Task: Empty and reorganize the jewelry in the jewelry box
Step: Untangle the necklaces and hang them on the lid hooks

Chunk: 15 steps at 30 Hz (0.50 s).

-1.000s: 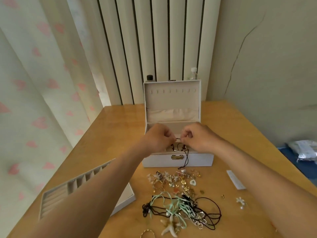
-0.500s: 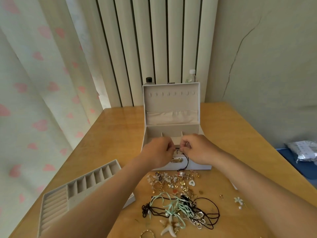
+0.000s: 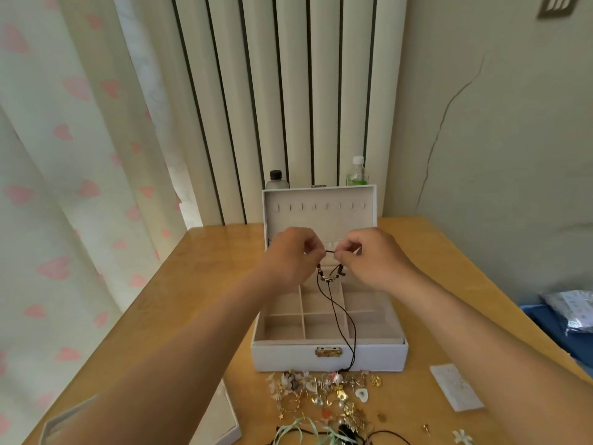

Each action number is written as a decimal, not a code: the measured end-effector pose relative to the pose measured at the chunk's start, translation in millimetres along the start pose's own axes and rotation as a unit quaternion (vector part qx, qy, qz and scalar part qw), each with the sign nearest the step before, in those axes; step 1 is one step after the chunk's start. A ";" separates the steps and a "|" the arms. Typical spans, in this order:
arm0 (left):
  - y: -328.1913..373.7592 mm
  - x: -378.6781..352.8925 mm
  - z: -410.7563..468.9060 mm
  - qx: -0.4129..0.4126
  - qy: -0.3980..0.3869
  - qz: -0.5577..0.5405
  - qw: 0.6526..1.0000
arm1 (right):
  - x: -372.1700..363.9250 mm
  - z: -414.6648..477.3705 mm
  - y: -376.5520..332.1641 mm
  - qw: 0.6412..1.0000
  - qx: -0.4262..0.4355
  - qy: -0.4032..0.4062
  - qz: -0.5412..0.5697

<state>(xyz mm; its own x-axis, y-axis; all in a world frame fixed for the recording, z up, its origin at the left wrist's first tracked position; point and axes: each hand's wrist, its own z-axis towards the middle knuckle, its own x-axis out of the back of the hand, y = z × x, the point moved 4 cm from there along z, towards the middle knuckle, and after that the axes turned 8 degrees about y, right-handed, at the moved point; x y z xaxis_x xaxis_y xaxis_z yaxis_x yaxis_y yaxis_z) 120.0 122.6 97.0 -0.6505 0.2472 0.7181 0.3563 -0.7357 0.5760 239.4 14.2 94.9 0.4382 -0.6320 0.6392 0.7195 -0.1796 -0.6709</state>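
One wooden table (image 3: pixel 205 284), one open jewelry box (image 3: pixel 288 358) at frame centre, two hands above it.
Left hand (image 3: pixel 290 260) and right hand (image 3: pixel 373 261) each pinch one black cord necklace (image 3: pixel 335 309); two strands hang over the box front. One loose jewelry pile (image 3: pixel 324 396) lower centre. Two bottles behind the lid: dark-capped bottle (image 3: pixel 275 180), white-capped bottle (image 3: pixel 356 171).
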 end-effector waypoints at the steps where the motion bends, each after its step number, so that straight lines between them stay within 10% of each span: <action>1: 0.5 3.8 10.8 0.000 0.015 -0.006 1.000 | 3.0 10.3 -2.5 1.000 0.002 0.019 0.009; 15: 19.6 -49.5 107.2 0.021 0.090 -0.044 0.995 | 17.2 80.0 52.1 0.965 -0.018 0.248 -0.086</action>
<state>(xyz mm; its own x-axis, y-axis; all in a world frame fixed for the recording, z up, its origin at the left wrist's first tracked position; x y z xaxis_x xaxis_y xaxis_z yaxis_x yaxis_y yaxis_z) 231.1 163.6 114.7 -0.7888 0.1888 0.5850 0.3182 -0.6889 0.6513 327.5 54.2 101.0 -0.0039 -0.8716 0.4902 0.7352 -0.3347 -0.5894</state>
